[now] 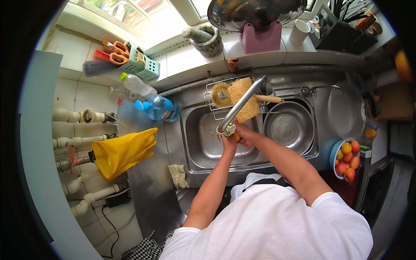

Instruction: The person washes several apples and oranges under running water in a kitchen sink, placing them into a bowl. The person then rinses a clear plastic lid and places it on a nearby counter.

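Observation:
Both my hands are together over the left basin (203, 146) of a stainless steel sink, below the outlet of a curved metal faucet (240, 102). Between them shows a small part of an orange-yellow fruit (238, 137). My left hand (229, 143) is around its left side, with the fingers largely hidden by the faucet's end. My right hand (246, 135) grips it from the right with bent fingers. A pale green and white fitting (230, 129) on the faucet covers part of the hands. Whether water runs is hard to tell.
Behind the faucet, a wire rack (209, 97) holds a loofah (244, 97) and a round brush (221, 94). A metal basin (288, 126) fills the right sink. Rightward stands a blue bowl (332, 156) of fruit. Leftward are yellow rubber gloves (123, 152), a blue bottle (162, 109) and a cloth (178, 176).

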Tool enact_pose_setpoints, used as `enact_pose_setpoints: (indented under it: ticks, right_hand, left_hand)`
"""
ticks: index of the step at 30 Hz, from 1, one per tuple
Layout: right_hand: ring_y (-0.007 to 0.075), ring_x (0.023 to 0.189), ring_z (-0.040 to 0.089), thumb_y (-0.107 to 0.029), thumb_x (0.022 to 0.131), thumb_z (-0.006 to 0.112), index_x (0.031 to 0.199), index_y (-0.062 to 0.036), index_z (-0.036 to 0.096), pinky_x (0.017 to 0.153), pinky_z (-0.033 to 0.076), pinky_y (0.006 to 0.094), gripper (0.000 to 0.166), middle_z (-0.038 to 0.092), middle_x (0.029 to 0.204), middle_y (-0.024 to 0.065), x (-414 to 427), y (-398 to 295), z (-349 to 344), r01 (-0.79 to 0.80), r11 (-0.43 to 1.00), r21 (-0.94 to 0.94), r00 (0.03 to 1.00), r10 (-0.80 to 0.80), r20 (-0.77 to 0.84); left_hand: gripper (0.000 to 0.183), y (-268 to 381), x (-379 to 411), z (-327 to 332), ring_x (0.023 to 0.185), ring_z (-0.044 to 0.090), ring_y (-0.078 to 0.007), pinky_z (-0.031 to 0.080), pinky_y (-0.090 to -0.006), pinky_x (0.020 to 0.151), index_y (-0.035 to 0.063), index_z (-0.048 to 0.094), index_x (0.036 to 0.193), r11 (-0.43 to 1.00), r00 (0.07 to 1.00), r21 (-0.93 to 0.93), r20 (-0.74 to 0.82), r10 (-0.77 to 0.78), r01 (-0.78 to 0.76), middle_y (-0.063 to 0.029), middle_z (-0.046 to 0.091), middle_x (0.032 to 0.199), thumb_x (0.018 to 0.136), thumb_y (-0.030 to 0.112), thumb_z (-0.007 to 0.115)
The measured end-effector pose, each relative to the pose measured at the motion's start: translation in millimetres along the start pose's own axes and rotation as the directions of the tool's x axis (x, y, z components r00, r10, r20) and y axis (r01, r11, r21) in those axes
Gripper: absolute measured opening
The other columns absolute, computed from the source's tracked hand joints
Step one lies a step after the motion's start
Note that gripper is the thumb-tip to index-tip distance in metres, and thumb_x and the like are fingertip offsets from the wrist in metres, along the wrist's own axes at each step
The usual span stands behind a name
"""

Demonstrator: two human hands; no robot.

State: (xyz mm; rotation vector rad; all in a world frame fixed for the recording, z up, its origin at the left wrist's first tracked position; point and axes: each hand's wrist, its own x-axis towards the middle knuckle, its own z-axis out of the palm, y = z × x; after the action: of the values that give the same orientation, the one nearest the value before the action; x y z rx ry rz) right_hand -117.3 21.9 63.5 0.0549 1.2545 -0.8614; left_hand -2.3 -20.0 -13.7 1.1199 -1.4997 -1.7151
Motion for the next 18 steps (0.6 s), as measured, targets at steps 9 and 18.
enact_pose_setpoints:
  ticks: [9, 18]
  right_hand:
    - [0.0108, 0.038, 0.032, -0.08, 0.088, 0.028, 0.081, -0.0135, 0.051, 0.037, 0.02, 0.0266, 0.071, 0.042, 0.055, 0.0017, 4, 18, 4, 0.011, 0.999, 0.05, 1.0, -0.009, -0.024]
    - [0.0076, 0.035, 0.024, -0.071, 0.089, 0.035, 0.077, -0.0166, 0.048, 0.033, 0.014, 0.0237, 0.057, 0.044, 0.056, 0.0012, 17, 13, -6, 0.025, 0.992, 0.127, 0.999, -0.021, -0.039]
  left_hand:
    - [0.013, 29, 5, -7, 0.08, 0.055, -0.0105, 0.047, -0.0285, 0.067, 0.0093, 0.059, 0.094, 0.999, 0.995, 0.03, 0.095, 0.038, -0.041, 0.0003, 0.058, 0.09, 0.094, 0.022, 0.06]
    - [0.027, 20, -1, 11, 0.073, 0.053, -0.0111, 0.045, -0.0301, 0.058, 0.0048, 0.061, 0.106, 0.967, 0.985, 0.196, 0.076, 0.153, -0.165, -0.0021, 0.06, 0.088, 0.098, 0.031, 0.06]
